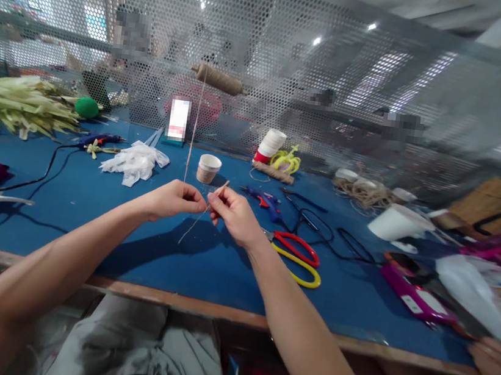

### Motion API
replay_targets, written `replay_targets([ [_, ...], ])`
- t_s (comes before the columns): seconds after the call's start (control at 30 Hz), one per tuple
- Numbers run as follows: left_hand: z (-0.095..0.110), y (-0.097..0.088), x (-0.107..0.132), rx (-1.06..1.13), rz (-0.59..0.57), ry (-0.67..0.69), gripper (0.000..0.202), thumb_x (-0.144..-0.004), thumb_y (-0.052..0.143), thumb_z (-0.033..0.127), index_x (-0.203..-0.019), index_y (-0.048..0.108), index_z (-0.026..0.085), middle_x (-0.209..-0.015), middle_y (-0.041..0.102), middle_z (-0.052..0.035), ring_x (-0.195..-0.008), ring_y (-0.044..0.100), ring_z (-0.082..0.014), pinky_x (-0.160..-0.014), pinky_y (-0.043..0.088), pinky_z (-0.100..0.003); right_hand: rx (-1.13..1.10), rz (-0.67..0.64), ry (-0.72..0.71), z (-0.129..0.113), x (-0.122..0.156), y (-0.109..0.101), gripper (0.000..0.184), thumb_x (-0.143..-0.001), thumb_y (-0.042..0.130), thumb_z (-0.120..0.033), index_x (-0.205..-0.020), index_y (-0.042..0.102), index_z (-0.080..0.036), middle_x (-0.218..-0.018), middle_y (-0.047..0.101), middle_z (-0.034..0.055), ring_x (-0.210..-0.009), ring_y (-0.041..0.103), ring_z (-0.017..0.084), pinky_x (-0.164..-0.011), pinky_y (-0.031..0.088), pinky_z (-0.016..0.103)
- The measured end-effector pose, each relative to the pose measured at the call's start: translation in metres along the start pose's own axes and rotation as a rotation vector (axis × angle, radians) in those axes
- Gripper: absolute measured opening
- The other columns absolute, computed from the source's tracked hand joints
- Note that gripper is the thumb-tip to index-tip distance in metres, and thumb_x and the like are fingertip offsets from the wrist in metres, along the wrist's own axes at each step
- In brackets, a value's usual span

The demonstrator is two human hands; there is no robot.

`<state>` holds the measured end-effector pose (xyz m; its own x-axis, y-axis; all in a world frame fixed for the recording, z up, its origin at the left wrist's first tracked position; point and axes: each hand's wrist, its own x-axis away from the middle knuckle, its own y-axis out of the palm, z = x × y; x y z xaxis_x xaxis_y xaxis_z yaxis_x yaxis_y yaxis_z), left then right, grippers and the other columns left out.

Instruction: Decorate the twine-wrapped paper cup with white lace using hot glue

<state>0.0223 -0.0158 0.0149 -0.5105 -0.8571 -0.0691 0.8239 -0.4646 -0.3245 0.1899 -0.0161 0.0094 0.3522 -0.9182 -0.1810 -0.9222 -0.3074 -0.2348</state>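
My left hand (174, 199) and my right hand (233, 213) meet above the blue table (103, 217), both pinched on a thin tan twine (191, 137). The twine runs up from my left fingers to a twine spool (218, 79) mounted on the perforated metal screen. A short stiff end sticks up from my right fingers, and a loose tail hangs down between the hands. Just right of my right hand lie red-and-yellow scissors (299, 258) on the table.
A paper cup (208, 168), white plastic wrap (135, 162), blue glue guns (263, 200) with black cords, a cup stack (269, 146), pale leaves (16, 104) and a green ball (87, 107) lie around. Another person's hand (497, 367) is at the right edge.
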Motion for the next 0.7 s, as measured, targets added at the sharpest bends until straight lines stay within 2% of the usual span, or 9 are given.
replay_targets([
  [0.2,0.0019,0.0011,0.0004,-0.117,0.033,0.040,0.018,-0.069,0.053,0.029,-0.066,0.058,0.012,-0.061,0.055,0.0010,-0.056,0.044,-0.0077,-0.056,0.035,-0.022,0.127,0.027,-0.014,0.0013,0.0003,-0.0002,0.034,-0.073,0.055,-0.050,-0.068,0.046,-0.017,-0.049,0.046,-0.0056,-0.041,0.042,0.007,-0.043,0.036,0.021],
  [0.47,0.0053,0.0057,0.0012,-0.350,0.120,0.020,0.019,-0.069,0.052,0.029,-0.063,0.057,0.011,-0.057,0.054,0.0007,-0.053,0.043,-0.0081,-0.049,0.032,-0.020,0.296,0.118,-0.039,0.0032,-0.0008,0.0038,0.035,-0.071,0.056,-0.050,-0.063,0.045,-0.018,-0.046,0.045,-0.0057,-0.040,0.040,0.008,-0.041,0.032,0.022],
  [0.6,0.0030,0.0085,-0.0001,-0.315,0.149,0.002,0.017,-0.066,0.055,0.027,-0.059,0.054,0.012,-0.052,0.050,0.0029,-0.050,0.040,-0.0068,-0.046,0.029,-0.019,0.302,0.140,-0.056,0.0036,-0.0006,0.0064,0.035,-0.070,0.058,-0.050,-0.062,0.045,-0.018,-0.048,0.045,-0.0054,-0.042,0.039,0.008,-0.042,0.032,0.022],
  [0.7,-0.0003,0.0081,-0.0013,-0.174,0.114,-0.011,0.020,-0.067,0.055,0.029,-0.058,0.053,0.012,-0.051,0.047,0.0039,-0.049,0.038,-0.0061,-0.047,0.028,-0.019,0.154,0.026,-0.052,0.0010,0.0006,0.0058,0.033,-0.070,0.058,-0.049,-0.070,0.047,-0.018,-0.056,0.048,-0.0044,-0.045,0.043,0.008,-0.043,0.036,0.022],
])
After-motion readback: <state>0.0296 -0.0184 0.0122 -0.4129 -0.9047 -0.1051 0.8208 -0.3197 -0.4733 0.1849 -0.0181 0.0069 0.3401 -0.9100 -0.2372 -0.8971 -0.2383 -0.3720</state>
